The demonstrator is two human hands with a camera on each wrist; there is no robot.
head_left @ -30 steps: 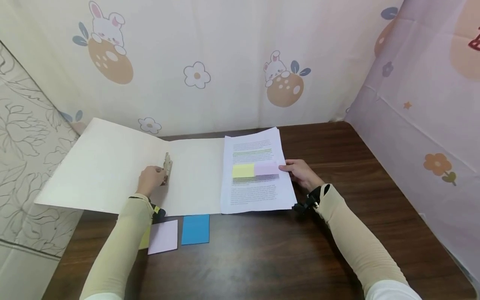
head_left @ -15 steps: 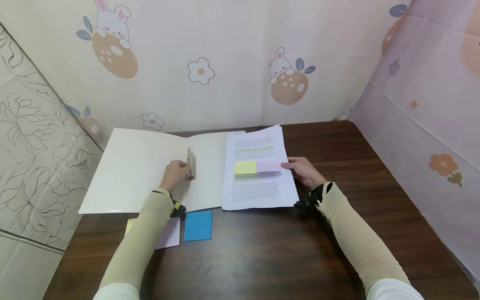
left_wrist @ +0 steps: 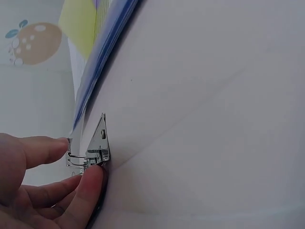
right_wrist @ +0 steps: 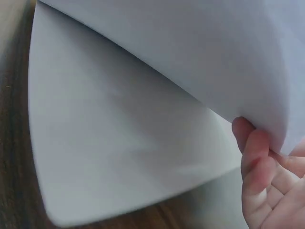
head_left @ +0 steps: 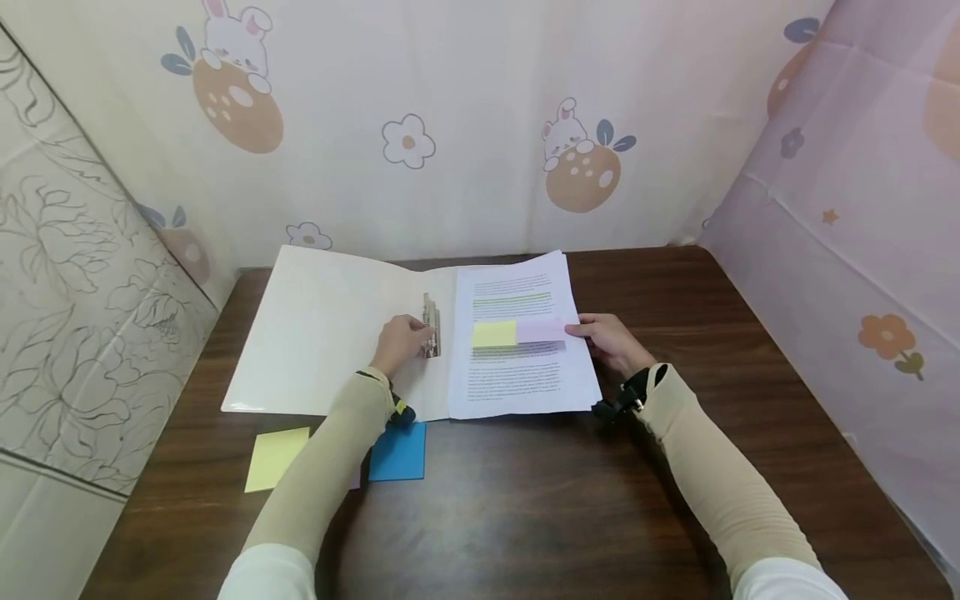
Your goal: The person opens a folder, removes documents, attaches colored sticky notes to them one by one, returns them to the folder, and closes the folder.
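An open white folder [head_left: 330, 333] lies on the table, with a metal spring clip [head_left: 431, 321] standing near its fold. My left hand [head_left: 401, 343] pinches this clip; the left wrist view has thumb and fingers on the metal clip [left_wrist: 99, 143]. At the folder's right, a stack of printed paper [head_left: 517, 387] overlaps the right panel. It carries a yellow sticky note [head_left: 494, 334] and a purple sticky note [head_left: 539, 331]. My right hand [head_left: 611, 343] pinches the stack's right edge. In the right wrist view the sheets [right_wrist: 190, 43] are lifted above the folder panel [right_wrist: 119, 148].
In front of the folder lie a yellow sticky pad [head_left: 273, 458] and a blue sticky pad [head_left: 397, 452]. My left forearm mostly covers a purple pad between them. Patterned curtains [head_left: 465, 200] stand behind the dark wooden table [head_left: 525, 508] and at its sides.
My left hand has moved right with the clip and folder, and the right panel has slid further under the papers. The yellow pad has come into fuller view. My right hand has hardly moved.
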